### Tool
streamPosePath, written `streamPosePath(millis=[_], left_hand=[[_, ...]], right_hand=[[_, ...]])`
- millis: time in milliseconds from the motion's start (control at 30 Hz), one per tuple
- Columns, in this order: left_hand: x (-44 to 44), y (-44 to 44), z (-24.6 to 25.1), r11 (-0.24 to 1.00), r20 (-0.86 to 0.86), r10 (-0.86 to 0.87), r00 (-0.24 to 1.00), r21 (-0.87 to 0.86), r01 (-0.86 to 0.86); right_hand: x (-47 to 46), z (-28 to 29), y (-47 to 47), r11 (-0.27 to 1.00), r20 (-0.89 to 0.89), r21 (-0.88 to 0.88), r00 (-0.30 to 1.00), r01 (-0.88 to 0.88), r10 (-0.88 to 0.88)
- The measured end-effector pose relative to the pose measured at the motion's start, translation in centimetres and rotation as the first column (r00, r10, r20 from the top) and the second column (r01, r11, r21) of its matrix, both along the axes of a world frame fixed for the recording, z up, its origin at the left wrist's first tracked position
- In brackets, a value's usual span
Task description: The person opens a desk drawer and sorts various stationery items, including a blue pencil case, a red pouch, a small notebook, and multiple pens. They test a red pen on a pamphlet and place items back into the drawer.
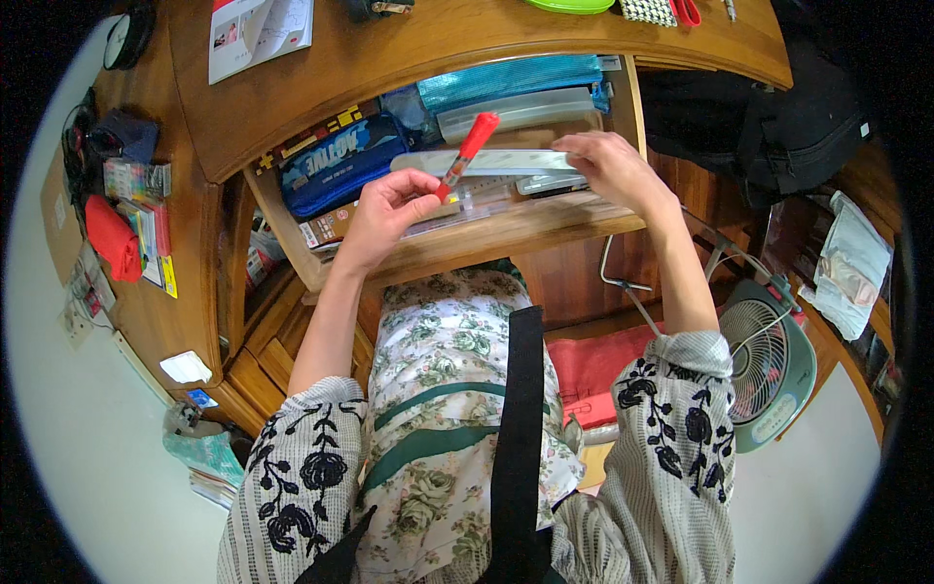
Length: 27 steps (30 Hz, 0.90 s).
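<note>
Between thumb and fingers, my left hand [390, 212] holds a red-capped pen or marker [471, 146], tilted up to the right. My right hand [609, 168] grips one end of a long, pale, flat strip [496, 162], perhaps a clear case or its lid; motion blur hides its detail. Both hands are over an open wooden drawer [467, 252]. Inside it, a blue pencil case [343, 164] lies at the left. A shiny teal pouch [511, 80] sits at the back, with a translucent plastic box [518, 113] in front of it.
The wooden desktop [408, 55] overhangs the drawer's back, bearing a booklet [255, 33] and a green lid-like item [573, 4]. A black bag [773, 139] is at the right. Below it stands a green fan [766, 365]. A red cloth bundle [113, 237] lies on the left side surface.
</note>
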<state>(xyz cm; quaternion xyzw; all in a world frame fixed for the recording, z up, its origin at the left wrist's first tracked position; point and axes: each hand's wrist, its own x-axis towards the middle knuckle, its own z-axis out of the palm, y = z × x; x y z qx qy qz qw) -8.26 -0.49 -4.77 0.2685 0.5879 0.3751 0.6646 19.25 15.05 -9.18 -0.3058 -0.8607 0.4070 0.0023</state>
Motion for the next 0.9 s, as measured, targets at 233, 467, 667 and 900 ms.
streamPosePath(millis=[233, 467, 667, 900], left_hand=[[1.2, 0.4, -1.9, 0.999, -0.03, -0.052, 0.998, -0.009, 0.052], [1.9, -0.3, -3.0, 0.999, 0.017, 0.003, 1.0, -0.034, -0.003], [1.5, -0.5, -3.2, 0.999, -0.003, 0.019, 1.0, -0.045, -0.019], [0.9, -1.5, -2.9, 0.992, 0.124, 0.106, 0.987, -0.083, -0.097]], right_hand=[[-0.5, -1.9, -0.3, 0.926, 0.128, 0.377, 0.988, 0.028, -0.082], [3.6, -4.9, -3.3, 0.8, 0.695, 0.374, 0.713, -0.47, 0.093], [3.9, -7.7, -2.5, 0.825, 0.655, 0.291, 0.73, -0.484, 0.198], [2.8, -7.0, -2.1, 0.848, 0.703, 0.134, 0.652, -0.513, 0.283]])
